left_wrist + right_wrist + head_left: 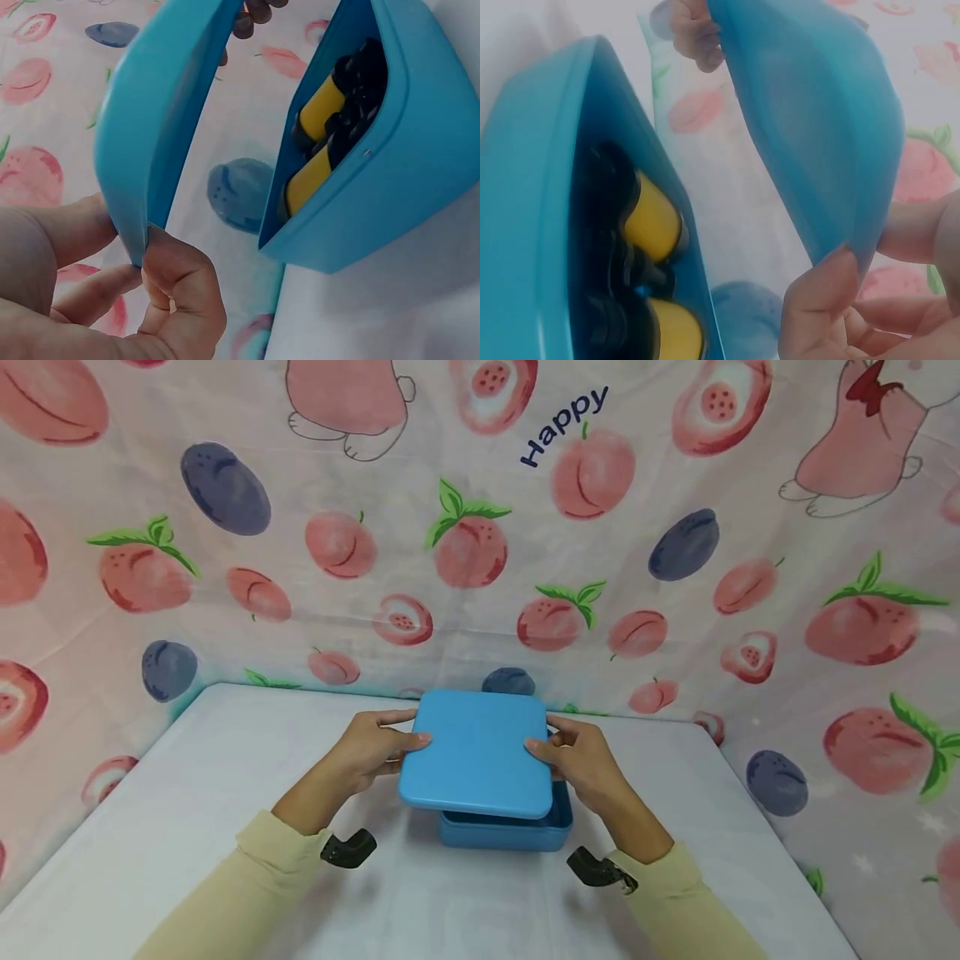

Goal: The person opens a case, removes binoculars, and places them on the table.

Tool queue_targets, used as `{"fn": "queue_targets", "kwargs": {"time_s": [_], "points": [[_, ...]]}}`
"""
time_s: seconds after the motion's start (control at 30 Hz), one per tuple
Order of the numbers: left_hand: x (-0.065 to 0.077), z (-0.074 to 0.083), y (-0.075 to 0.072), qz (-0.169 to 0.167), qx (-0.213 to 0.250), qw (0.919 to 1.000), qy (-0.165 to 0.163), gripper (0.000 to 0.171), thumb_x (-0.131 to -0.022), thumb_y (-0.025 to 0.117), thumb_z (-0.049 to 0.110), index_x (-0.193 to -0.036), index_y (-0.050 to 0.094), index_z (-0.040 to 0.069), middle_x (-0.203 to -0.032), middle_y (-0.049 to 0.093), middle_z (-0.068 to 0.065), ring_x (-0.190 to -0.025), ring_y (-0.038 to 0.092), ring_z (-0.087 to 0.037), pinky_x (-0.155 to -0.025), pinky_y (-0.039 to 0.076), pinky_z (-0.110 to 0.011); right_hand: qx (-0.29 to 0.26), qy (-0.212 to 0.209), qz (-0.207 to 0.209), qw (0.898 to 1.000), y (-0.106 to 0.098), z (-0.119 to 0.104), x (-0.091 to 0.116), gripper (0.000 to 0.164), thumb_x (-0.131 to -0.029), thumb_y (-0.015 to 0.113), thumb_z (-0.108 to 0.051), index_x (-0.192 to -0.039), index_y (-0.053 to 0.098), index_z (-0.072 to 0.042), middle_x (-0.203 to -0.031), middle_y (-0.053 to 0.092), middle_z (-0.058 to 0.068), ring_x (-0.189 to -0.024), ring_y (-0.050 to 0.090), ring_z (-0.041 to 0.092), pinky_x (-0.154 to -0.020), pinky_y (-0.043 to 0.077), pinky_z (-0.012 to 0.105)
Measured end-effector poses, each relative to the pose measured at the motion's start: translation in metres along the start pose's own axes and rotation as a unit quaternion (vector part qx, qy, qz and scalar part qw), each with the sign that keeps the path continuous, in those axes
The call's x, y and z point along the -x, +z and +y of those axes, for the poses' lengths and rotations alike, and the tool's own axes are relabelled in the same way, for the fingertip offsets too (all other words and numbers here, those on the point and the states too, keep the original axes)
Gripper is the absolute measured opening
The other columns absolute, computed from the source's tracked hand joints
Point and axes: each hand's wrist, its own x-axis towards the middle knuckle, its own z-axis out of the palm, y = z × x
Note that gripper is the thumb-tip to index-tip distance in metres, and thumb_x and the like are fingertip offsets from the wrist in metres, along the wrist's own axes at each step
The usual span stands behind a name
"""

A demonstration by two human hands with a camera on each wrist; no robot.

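Both hands hold a flat blue lid (476, 752) above a blue box (506, 835). My left hand (375, 745) pinches the lid's left edge, thumb on top. At the opposite edge my right hand (581, 756) grips it the same way. The lid is raised off the box and shifted to the left of it, so the box's front and right rim show. Inside the box, seen in the left wrist view, lie black and yellow binoculars (319, 150). The lid hides them in the head view.
The box stands on a white table (225, 760). Behind the table hangs a cloth (405, 510) printed with peaches, blueberries and rabbits. A black wrist camera (348, 849) sits at the left cuff and another black camera (600, 867) at the right cuff.
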Motion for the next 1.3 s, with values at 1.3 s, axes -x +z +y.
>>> {"fn": "queue_targets", "kwargs": {"time_s": [1.3], "points": [[0.034, 0.008, -0.067, -0.036, -0.002, 0.9989, 0.030, 0.077, -0.098, 0.075, 0.022, -0.163, 0.036, 0.011, -0.128, 0.072, -0.008, -0.096, 0.077, -0.011, -0.091, 0.063, -0.035, -0.076, 0.003, -0.029, 0.997, 0.054, -0.026, -0.004, 0.069, -0.098, 0.073, -0.010, -0.158, 0.040, -0.001, -0.093, 0.060, 0.006, -0.077, 0.069, 0.011, -0.069, 0.062, 0.028]]}}
